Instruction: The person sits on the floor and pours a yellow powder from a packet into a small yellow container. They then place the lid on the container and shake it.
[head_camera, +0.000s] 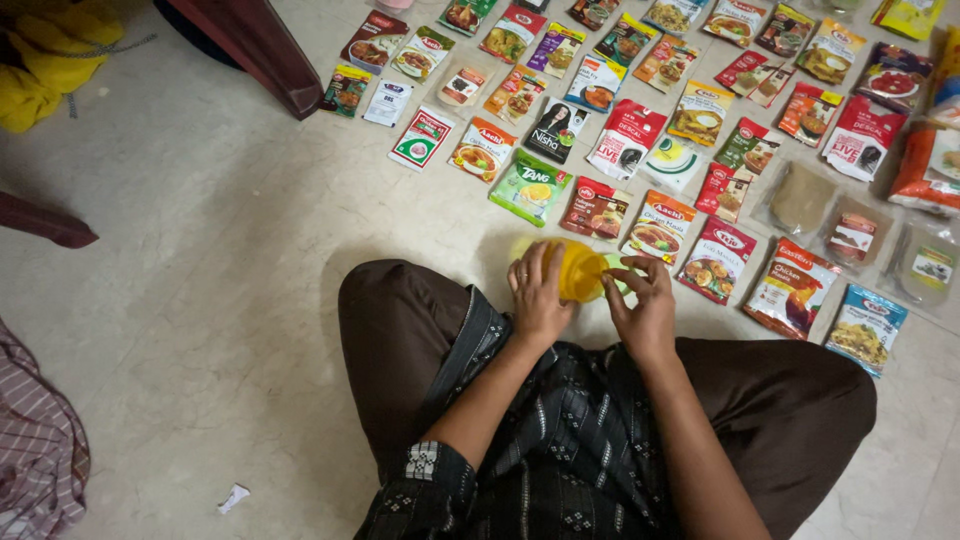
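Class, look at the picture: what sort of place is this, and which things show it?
Probably a home floor: pale tiles, rows of food packets laid out, and dark furniture. Both hands hold a yellow container.

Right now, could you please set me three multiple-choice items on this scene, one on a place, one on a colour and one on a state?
1. Where do the food packets lie?
A. on a shelf
B. in rows on the floor
C. in a basket

2. What colour is the small container?
A. yellow
B. blue
C. black

3. How is the container held?
A. by the left hand alone
B. by no hand
C. between the left hand and right hand

Answers: 1 B, the packets cover the tiles; 2 A, its plastic shows yellow; 3 C, fingers of both hands touch it.
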